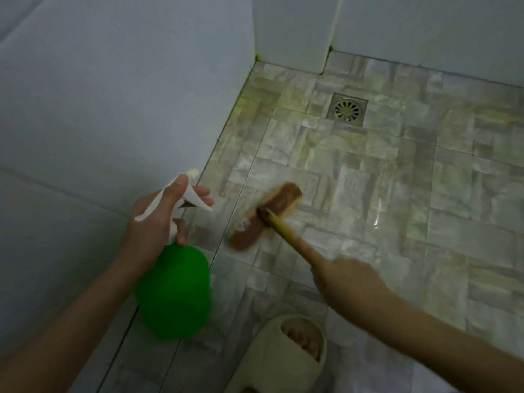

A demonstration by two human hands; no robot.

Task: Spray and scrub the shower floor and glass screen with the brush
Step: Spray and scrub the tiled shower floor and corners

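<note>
right now the right hand point(347, 275) grips the handle of the brush point(265, 215), whose head sits flat on the wet floor point(397, 171), near the left wall point(113, 95) and well short of the drain point(347, 109). the left hand point(160, 219) is wrapped round the neck of the green sprayer point(173, 290), fingers on the trigger, nozzle aimed at the floor by the wall. the tiles look slick, so i'd worry the slipper point(286, 353) could slide if weight goes into a hard push. a stray trigger squeeze would wet the wall instead. i can't pick out the glass screen.
</note>
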